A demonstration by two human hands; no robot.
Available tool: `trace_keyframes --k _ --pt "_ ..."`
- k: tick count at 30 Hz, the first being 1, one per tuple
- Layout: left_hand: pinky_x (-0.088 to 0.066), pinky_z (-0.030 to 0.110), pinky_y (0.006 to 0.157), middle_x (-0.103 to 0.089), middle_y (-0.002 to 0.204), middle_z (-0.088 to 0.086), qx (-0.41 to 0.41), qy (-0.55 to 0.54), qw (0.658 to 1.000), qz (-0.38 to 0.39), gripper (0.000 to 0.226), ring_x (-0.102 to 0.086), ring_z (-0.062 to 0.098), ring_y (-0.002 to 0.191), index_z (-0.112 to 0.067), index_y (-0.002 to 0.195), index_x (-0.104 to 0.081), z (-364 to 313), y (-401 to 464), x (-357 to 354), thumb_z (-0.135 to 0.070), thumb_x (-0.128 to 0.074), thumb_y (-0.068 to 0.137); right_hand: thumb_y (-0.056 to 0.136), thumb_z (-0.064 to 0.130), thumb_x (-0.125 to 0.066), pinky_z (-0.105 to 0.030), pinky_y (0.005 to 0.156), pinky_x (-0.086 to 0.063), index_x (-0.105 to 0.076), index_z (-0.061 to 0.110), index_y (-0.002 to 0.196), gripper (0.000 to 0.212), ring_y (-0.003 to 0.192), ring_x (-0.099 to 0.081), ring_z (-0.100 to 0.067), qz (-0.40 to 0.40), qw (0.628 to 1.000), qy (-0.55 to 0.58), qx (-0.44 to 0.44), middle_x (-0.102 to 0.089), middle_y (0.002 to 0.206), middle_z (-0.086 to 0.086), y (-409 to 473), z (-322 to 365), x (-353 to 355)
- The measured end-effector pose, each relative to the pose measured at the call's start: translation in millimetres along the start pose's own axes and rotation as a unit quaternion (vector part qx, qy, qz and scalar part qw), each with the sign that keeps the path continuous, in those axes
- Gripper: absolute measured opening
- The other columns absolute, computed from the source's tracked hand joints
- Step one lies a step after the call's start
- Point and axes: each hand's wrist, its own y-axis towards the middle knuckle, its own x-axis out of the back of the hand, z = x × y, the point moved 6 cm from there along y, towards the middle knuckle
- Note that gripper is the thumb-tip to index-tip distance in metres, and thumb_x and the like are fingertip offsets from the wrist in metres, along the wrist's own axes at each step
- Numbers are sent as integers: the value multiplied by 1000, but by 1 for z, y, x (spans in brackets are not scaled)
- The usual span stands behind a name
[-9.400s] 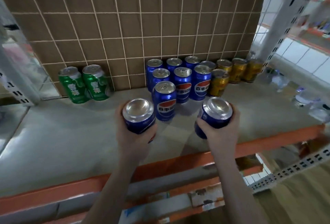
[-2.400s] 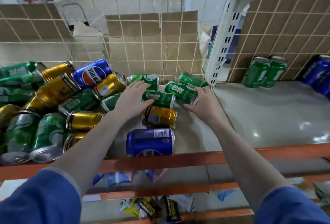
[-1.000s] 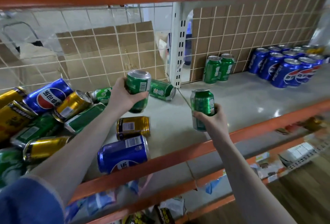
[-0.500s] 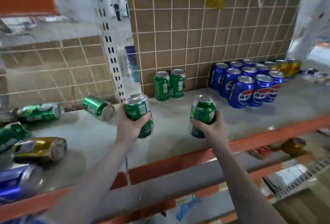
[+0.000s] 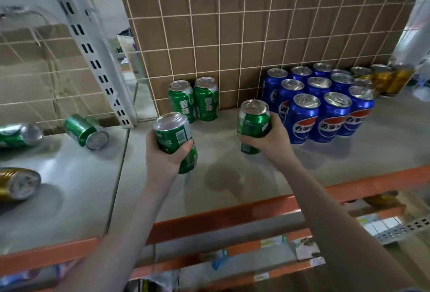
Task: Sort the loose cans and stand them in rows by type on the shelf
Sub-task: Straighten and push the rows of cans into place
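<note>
Both hands have carried green cans from the loose pile to the sorted bay: left grip (image 5: 166, 152) wraps one can (image 5: 175, 139), right grip (image 5: 267, 137) another (image 5: 253, 124), held above the shelf (image 5: 232, 189) before the green pair (image 5: 194, 100). Blue cans (image 5: 323, 103) crowd the right; loose cans (image 5: 85, 130) remain left.

Both bare forearms reach up from the bottom edge toward mid-frame. Left hand (image 5: 165, 152) wraps a green can (image 5: 175, 138), thumb across its front; right hand (image 5: 267, 139) grips another green can (image 5: 252, 120).
</note>
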Motion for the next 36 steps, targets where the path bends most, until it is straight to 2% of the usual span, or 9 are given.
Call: trace_keyframes --k 3,6,11,18,23,26,29,32,36 --pt "-52 29 79 -60 105 -4 -5 -2 1000 -6 61 -61 5 94 -18 114 -48 0 7 -3 -19 -79 61 62 22 -86 -28 90 -43 -40 16 132 84 115 -51 -13 -24 998 -52 14 -55 125 3 21 6 -6" --pt "-52 24 78 -61 104 -4 -14 -4 1000 4 60 -62 0 91 -19 112 -49 0 17 -7 -22 -77 59 64 22 -85 -31 93 -42 -37 17 135 86 119 -49 -16 -53 996 -77 12 -53 130 0 42 10 -15" --pt "-53 28 81 -62 107 0 -23 -12 999 32 61 -62 10 98 -30 107 -50 3 29 -12 -38 -78 54 63 25 -86 -37 100 -43 -37 17 133 86 123 -49 -20 -80 993 -82 5 -52 132 -1 71 10 -31" --pt "-53 23 80 -62 105 -7 -16 -19 997 70 62 -61 7 99 -35 107 -50 10 39 -21 -36 -78 52 62 32 -86 -38 99 -44 -35 14 134 90 122 -50 -22 -82 990 -116 -8 -53 132 -5 90 1 -48" --pt "-50 15 74 -62 102 -13 -9 -25 996 82 59 -61 0 96 -36 104 -50 16 46 -23 -16 -79 57 69 40 -80 -34 91 -45 -39 15 133 79 118 -50 -23 9 985 -174 -2 -51 131 -6 105 21 -33" --pt "-52 16 75 -63 102 -13 -3 -33 995 90 61 -62 1 96 -37 104 -51 15 49 -24 -21 -82 55 79 42 -69 -29 95 -39 -40 20 139 70 125 -45 -22 112 953 -276 63 -45 140 -5 121 58 -24" --pt "-53 22 77 -65 100 -15 1 -41 995 92 63 -63 6 98 -36 105 -52 15 52 -23 -29 -83 51 85 36 -65 -25 95 -36 -43 21 141 62 128 -43 -19 214 890 -388 108 -45 143 -1 130 86 -32" --pt "-55 27 79 -65 102 -14 3 -37 995 90 64 -63 10 100 -38 106 -52 16 54 -20 -32 -82 49 84 36 -66 -28 86 -43 -53 17 133 54 115 -51 -20 249 835 -473 134 -56 130 -4 135 102 -44" --pt "-54 25 78 -64 105 -10 2 -29 995 95 65 -62 11 101 -38 107 -52 15 54 -14 -31 -82 51 83 39 -66 -35 78 -51 -60 10 122 49 97 -58 -22 254 811 -509 137 -62 112 -7 142 108 -53"
